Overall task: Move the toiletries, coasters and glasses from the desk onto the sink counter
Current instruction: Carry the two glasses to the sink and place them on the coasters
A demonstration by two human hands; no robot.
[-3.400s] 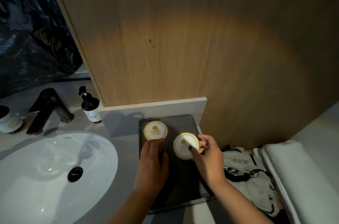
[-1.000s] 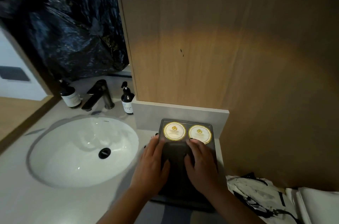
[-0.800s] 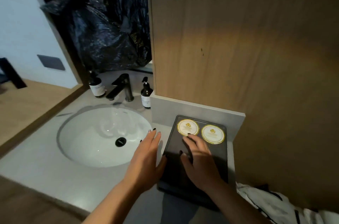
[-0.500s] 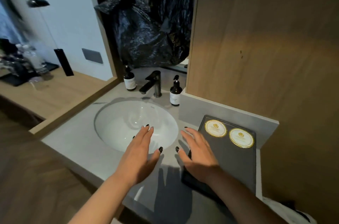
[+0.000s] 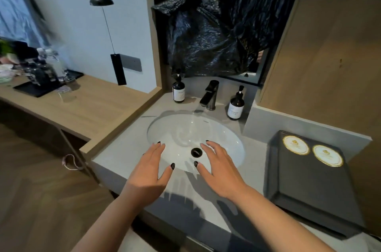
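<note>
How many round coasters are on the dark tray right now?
2: left coaster and right coaster lie side by side, apart, at the far end of the dark tray. None appears hidden.

Ahead of you a white basin [image 5: 185, 134] with a dark drain [image 5: 196, 152] sits below a black faucet [image 5: 209, 95], and above them crumpled black plastic sheeting [image 5: 210, 31] covers the mirror [image 5: 252, 73], leaving only its lower right corner bare. To your left, a black pendant lamp [image 5: 101, 1] and a black rectangular block [image 5: 118, 69] hang on thin cords before the pale wall [image 5: 68, 14], with a grey wall plate [image 5: 132, 63] just behind the block. Down at the left, a pink cord loop [image 5: 69, 162] lies on the wood floor [image 5: 41, 200].
</note>
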